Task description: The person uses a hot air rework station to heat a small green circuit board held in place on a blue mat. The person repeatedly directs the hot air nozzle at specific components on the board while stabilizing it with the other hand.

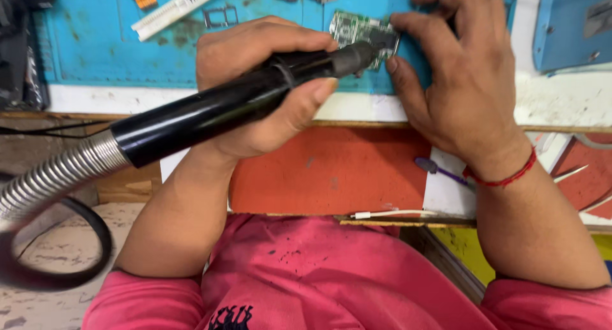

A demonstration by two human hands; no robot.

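I am gripping a black hot-air handpiece (242, 103) in my left hand (255, 88), fingers wrapped fully around its barrel and thumb pressing along the underside. A ribbed metal hose (54, 174) is running from the rear of the handpiece toward the lower left edge of the view, where a dark cable loop (64, 253) is hanging below it. The nozzle end is pointing right and is sitting just over the lower edge of a small green circuit board (360, 30); whether the tip is touching the board is not something I can tell from this angle.

The board is lying flat on a blue work mat (115, 43) at the far edge of the bench. My right hand (465, 81) is bracing the board, with fingertips pressing on its right edge and thumb lying against the lower right corner. A red thread band (507, 177) is sitting around that wrist.

A white ruler-like strip (175, 8) is resting on the mat at upper left. A purple-handled tool (440, 170) is lying on the red and white surface nearer to me.
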